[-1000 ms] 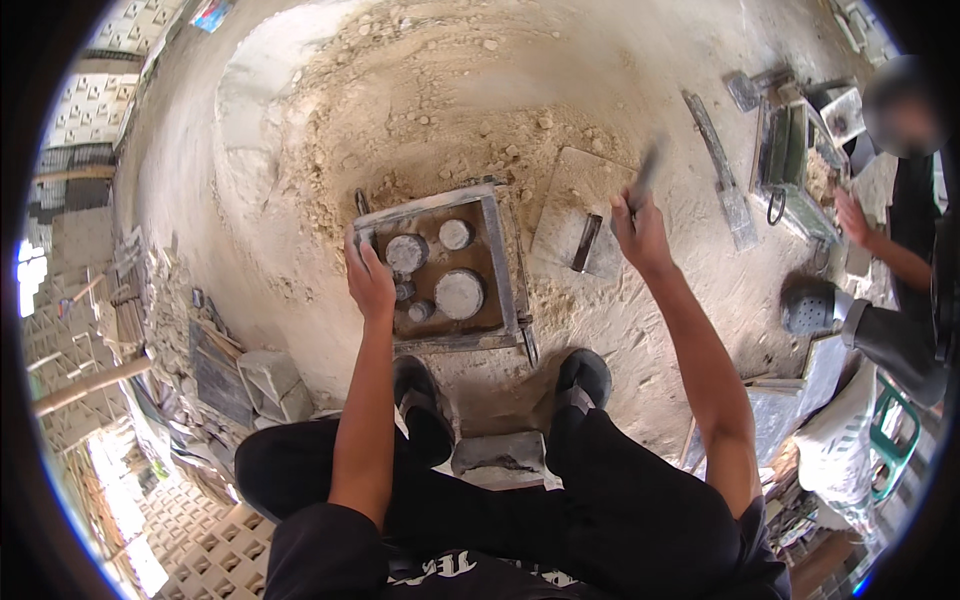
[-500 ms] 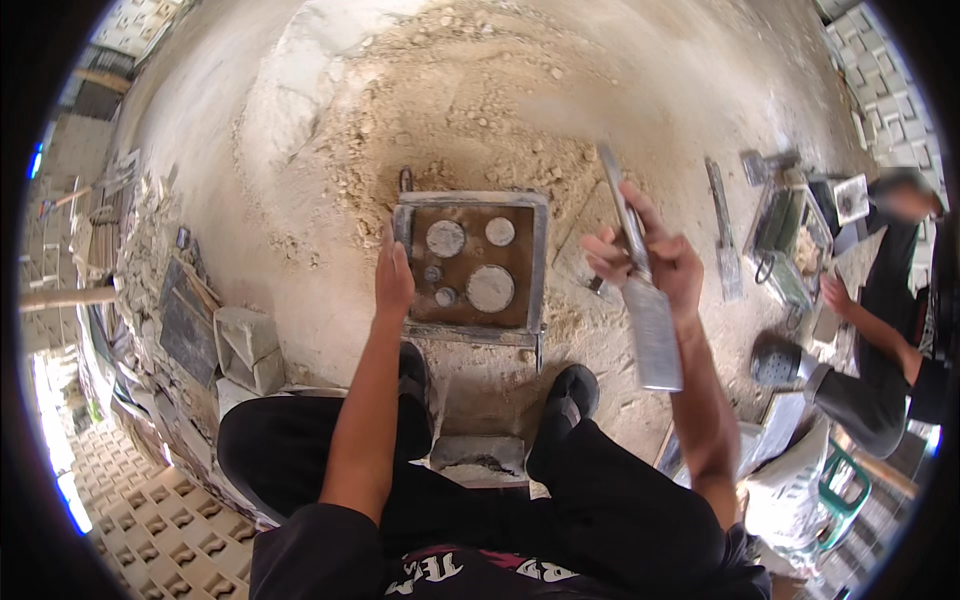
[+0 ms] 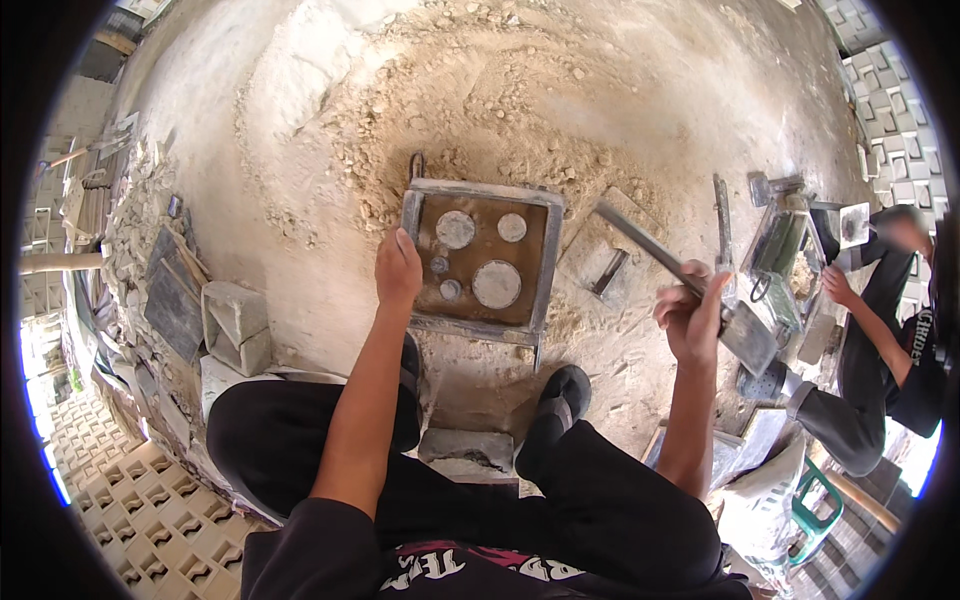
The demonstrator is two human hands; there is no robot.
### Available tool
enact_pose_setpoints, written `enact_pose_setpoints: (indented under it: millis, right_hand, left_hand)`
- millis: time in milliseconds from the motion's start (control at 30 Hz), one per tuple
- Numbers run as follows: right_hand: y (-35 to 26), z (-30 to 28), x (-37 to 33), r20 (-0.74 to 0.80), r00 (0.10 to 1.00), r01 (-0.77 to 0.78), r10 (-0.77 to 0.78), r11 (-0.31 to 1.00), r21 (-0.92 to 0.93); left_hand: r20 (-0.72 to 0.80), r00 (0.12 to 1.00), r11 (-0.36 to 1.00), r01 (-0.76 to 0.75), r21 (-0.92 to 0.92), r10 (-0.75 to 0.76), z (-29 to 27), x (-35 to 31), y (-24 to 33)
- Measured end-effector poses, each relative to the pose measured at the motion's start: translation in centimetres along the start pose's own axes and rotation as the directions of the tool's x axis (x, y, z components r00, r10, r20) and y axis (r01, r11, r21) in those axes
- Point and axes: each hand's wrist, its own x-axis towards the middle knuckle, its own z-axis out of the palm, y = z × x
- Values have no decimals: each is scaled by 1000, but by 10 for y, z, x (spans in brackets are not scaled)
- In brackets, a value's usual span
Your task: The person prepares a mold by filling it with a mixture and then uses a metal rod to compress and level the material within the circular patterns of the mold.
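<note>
A square moulding frame (image 3: 553, 260) lies on the ground before me, packed with brown sand. Several round pale discs, large and small, are set in the sand, among them a large disc (image 3: 497, 284). My left hand (image 3: 398, 268) is closed against the frame's left side, its fingers partly hidden. To the right of the frame, my right hand (image 3: 690, 318) is wrapped round a long metal tool (image 3: 640, 236) with a broad flat blade. The narrow end points up and left, the blade down and right, clear of the sand.
A float board (image 3: 590, 250) with a handle lies right of the frame. Loose sand (image 3: 480, 120) is heaped beyond it. Left stands a hollow concrete block (image 3: 237, 325). At right a seated person (image 3: 880, 330) reaches toward a glass-sided box (image 3: 785, 250); a sack (image 3: 765, 515) lies nearer.
My right hand has lowered and tipped the metal tool, turning it from nearly upright to a slant. The left hand has gone from straight fingers to a closed shape beside the frame.
</note>
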Motion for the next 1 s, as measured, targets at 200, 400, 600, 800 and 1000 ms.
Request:
enact_pose_setpoints:
  millis: [200, 400, 600, 800, 1000]
  right_hand:
    - [23, 31, 31, -449, 802, 167, -394, 870, -465]
    - [-3, 111, 97, -371, 806, 217, -461, 814, -539]
    - [11, 146, 149, -4, 823, 413, -568, 603, -683]
    - [72, 83, 156, -122, 871, 291, -475, 701, -651]
    - [23, 129, 160, -12, 870, 409, -493, 735, -542]
  left_hand:
    - [64, 996, 998, 55, 44, -57, -2, 3, 9]
    - [53, 996, 994, 66, 91, -71, -2, 2, 5]
    - [42, 996, 992, 71, 102, -75, -2, 0, 7]
    - [46, 997, 995, 58, 86, -62, 0, 1, 8]
    - [23, 998, 993, 56, 100, -58, -2, -1, -1]
